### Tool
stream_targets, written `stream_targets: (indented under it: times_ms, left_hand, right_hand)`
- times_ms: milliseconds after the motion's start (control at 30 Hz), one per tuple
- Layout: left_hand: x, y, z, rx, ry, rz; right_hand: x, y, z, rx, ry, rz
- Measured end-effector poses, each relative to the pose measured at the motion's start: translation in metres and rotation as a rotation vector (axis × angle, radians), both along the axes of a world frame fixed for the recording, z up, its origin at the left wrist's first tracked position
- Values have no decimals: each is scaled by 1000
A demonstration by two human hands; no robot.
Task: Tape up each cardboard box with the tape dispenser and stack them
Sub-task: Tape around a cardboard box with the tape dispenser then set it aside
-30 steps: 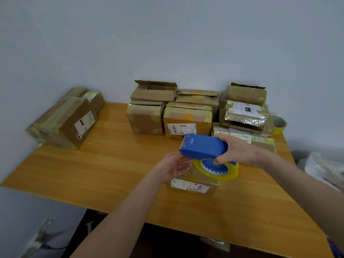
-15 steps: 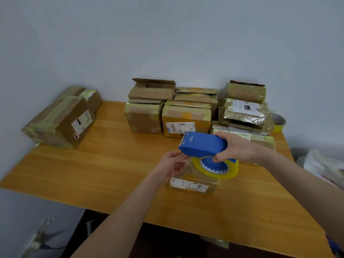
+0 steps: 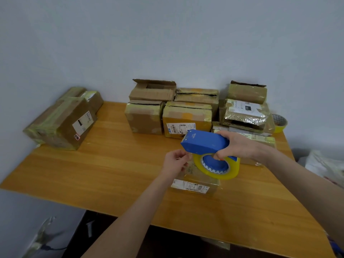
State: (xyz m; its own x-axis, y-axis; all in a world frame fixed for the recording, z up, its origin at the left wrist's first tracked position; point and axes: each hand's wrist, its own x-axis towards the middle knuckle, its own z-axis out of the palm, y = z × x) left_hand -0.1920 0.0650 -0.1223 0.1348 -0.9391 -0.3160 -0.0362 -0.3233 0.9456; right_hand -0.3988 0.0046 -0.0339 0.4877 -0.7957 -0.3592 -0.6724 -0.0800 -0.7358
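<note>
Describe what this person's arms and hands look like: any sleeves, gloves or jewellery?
The left hand and right hand are bare, without gloves. The left forearm and right forearm are uncovered to the frame edge; no sleeve, watch, bracelet or ring shows.

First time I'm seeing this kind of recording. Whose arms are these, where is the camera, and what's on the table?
No machine here: a person works with bare hands. One camera worn on their head looks forward and down, so the arms enter from below. The right hand holds a blue tape dispenser, its grip round the handle above the yellowish tape roll. The left hand is at the dispenser's front, fingers together, perhaps pinching the tape end; clear tape is hard to see. Beneath them a small box with a label lies on the wooden table. More boxes are stacked by the wall, taped boxes lie far left, and a spare roll sits far right.
</note>
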Motion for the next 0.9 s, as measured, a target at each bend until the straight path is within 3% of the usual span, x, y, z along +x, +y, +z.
stream_targets:
  times_ms: [67,233,300,367,467,533,600,700,900]
  left_hand:
    - [0,-2,1,-69,-192,-13]
    - [18,-4,4,-491,-967,-146]
    - [26,-7,1,-536,-1082,-177]
    - [32,-7,0,-313,-800,-90]
    - [38,-4,1,94,-69,91]
    - [33,-3,7,272,146,-10]
    - [21,-5,15,377,251,-86]
    - [9,-11,21,428,319,-28]
    - [7,-15,19,335,181,73]
  right_hand:
    - [-1,-1,0,-1,3,9]
    - [-2,-2,1,2,12,39]
    - [0,-3,1,-4,12,42]
    - [1,-3,0,-14,16,56]
    - [0,-3,-2,-28,13,68]
    - [0,-3,-1,-31,9,68]
    - [2,-2,1,-40,18,79]
    - [6,0,2,-45,28,98]
    - [9,7,6,-71,58,110]
